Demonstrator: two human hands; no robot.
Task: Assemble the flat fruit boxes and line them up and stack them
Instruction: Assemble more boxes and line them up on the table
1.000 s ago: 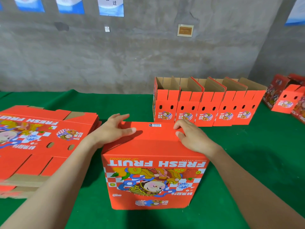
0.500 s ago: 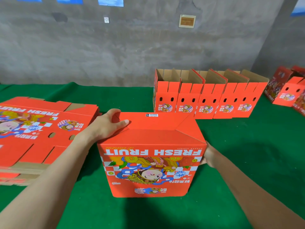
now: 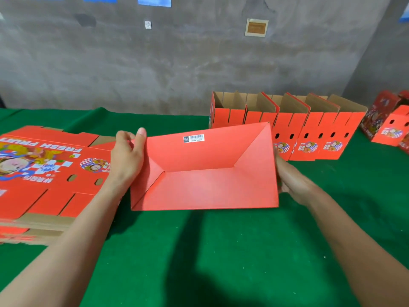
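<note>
You face a rough grey concrete wall (image 3: pixel 199 63), stained in darker patches. Blue-and-white posters (image 3: pixel 154 1) hang along its top edge, cut off by the frame. Lower down you see a small white plate (image 3: pixel 148 25), perhaps a switch, and a pale-framed brown plaque (image 3: pixel 256 27). At your right a side wall (image 3: pixel 387 63) meets it in a corner. Green cloth covers the bench (image 3: pixel 221 262).

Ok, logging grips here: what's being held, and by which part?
The box, bottom toward camera: left hand grips its left end, right hand holds its right end.
</note>
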